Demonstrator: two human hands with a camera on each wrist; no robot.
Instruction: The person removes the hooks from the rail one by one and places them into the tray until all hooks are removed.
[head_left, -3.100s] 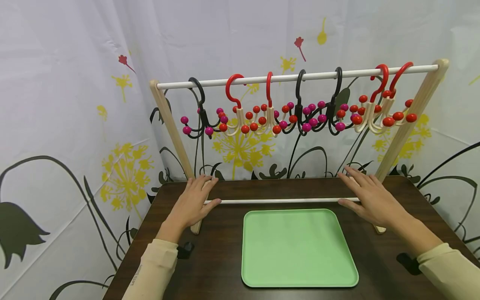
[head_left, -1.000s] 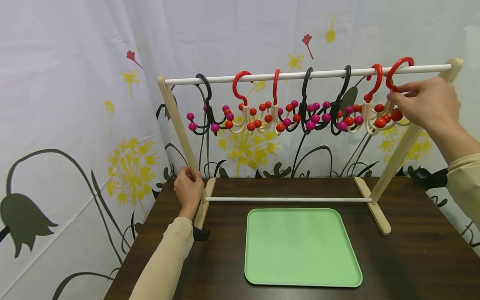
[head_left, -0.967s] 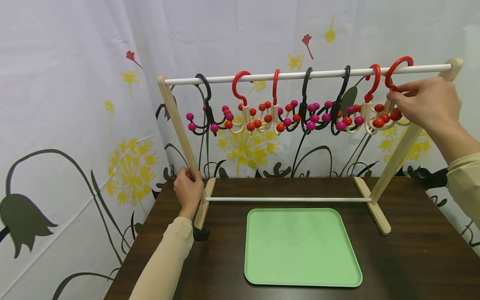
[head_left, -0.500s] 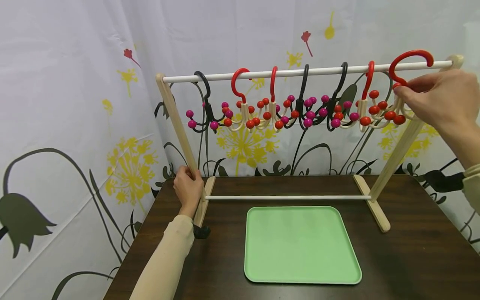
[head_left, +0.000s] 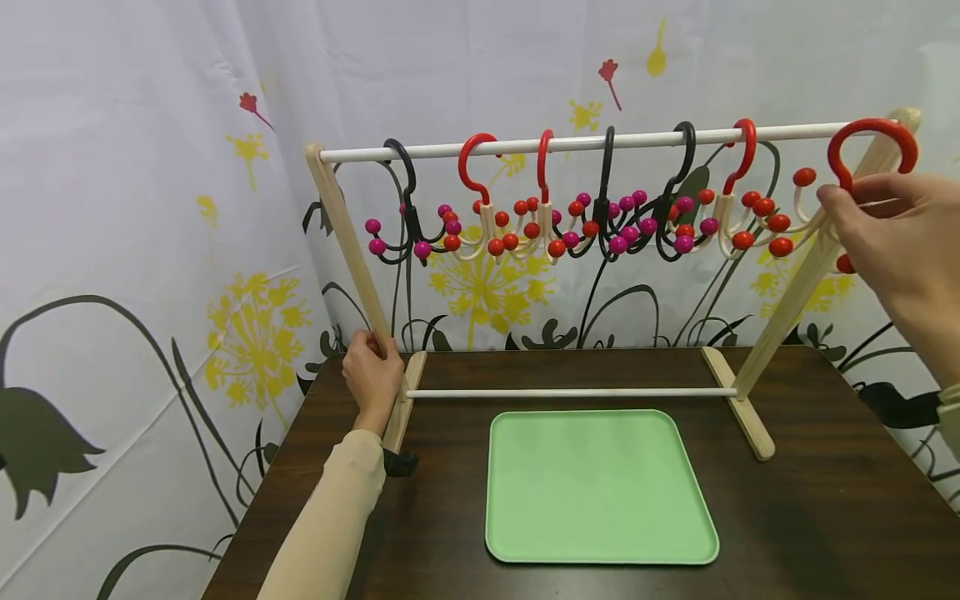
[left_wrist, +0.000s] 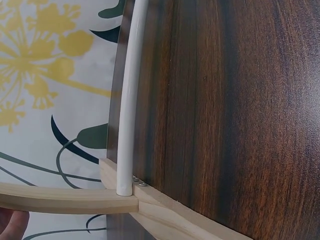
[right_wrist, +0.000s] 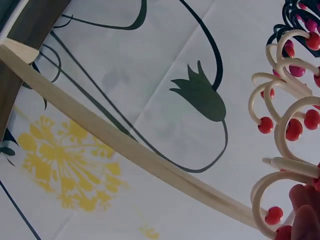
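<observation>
On the white top rail [head_left: 585,143] of the wooden rack [head_left: 341,225] six hangers still hang: three black, three red-hooked. A seventh, the red-hooked hanger [head_left: 870,146], is off the rail at its right end, held just in front of the post. It has a red hook, cream curved arms and red ball tips. The right hand [head_left: 896,237] pinches it below the hook, it seems. The left hand [head_left: 372,375] grips the rack's left post, well apart. One green tray [head_left: 600,487] lies on the counter [head_left: 825,517].
</observation>
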